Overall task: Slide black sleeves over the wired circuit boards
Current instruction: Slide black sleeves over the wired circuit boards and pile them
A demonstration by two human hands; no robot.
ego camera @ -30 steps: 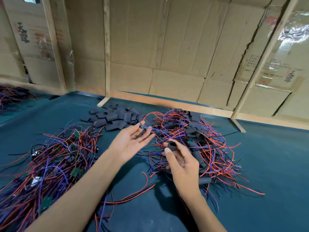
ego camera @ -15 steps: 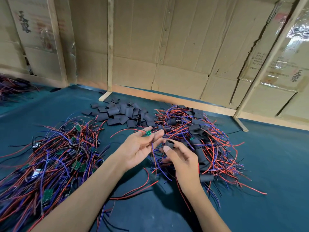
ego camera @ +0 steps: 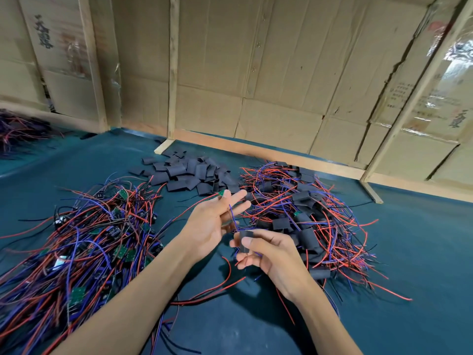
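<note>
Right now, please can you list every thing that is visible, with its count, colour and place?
loose sleeves: one pile, black, far centre of the table
unsleeved wired boards: one heap, green boards with red, purple and black wires, left
sleeved boards: one heap, black sleeves over red and purple wires, right
far wire heap: one, red and purple, far left
table: one, dark teal cover
cardboard wall: brown, on wooden battens, behind the table
circuit board: one, green, at the left hand's fingers
sleeve: one, black, held by right hand
left hand: pinches the board
right hand: grips the sleeve
</note>
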